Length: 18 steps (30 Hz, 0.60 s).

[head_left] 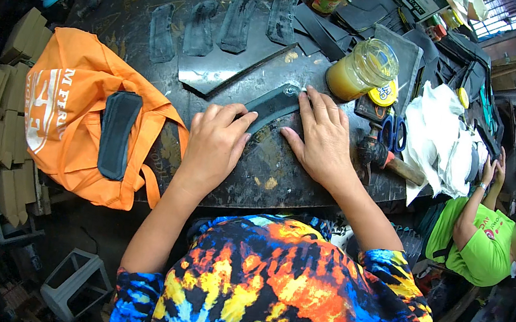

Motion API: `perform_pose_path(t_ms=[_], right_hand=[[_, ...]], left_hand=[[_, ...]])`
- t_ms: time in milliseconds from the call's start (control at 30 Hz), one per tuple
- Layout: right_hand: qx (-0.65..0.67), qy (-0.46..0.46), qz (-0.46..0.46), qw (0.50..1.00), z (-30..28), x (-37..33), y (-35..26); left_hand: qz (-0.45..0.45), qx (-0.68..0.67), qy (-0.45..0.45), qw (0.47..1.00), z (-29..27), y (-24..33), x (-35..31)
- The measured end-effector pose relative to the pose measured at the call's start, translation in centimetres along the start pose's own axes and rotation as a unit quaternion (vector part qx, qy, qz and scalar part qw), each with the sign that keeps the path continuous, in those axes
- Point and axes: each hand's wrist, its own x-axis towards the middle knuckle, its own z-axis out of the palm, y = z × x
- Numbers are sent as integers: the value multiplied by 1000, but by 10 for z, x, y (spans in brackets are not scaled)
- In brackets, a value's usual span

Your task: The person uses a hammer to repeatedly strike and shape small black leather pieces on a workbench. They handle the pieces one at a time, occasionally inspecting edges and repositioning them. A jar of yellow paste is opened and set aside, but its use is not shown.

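A long dark leather-like strip (273, 108) lies at a slant on the black worktable (254, 190), between my two hands. The fingers and thumb of my left hand (216, 141) pinch its near left end, covering that tip. At the far right end, my right hand (325, 137) rests with fingers stretched out, fingertips touching the strip's edge and thumb held apart. Just beyond the strip is a smooth dark slab (217, 71). Similar dark pieces (235, 22) lie in a row behind it, partly overlapping the slab.
An orange bag (70, 130) with another dark piece (119, 136) on it lies left. To the right are an open glass jar (354, 73) of yellowish stuff, blue-handled scissors (394, 133), a hammer (394, 164) and crumpled white cloth (436, 142). A person in green (479, 239) is at far right.
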Motion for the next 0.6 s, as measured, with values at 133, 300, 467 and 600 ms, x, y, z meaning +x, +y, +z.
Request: perform_pose_path(t_ms=[133, 300, 467, 600], right_hand=[[1, 7, -30, 1000, -4, 0, 11], [-2, -11, -83, 996, 5, 20, 21], [5, -58, -137, 989, -1, 24, 23], [17, -82, -190, 978, -3, 27, 9]], left_hand=[[2, -12, -7, 1000, -12, -2, -3], [-29, -14, 3, 999, -27, -5, -21], [-62, -55, 79, 993, -22, -12, -40], [-106, -106, 138, 979, -15, -18, -47]])
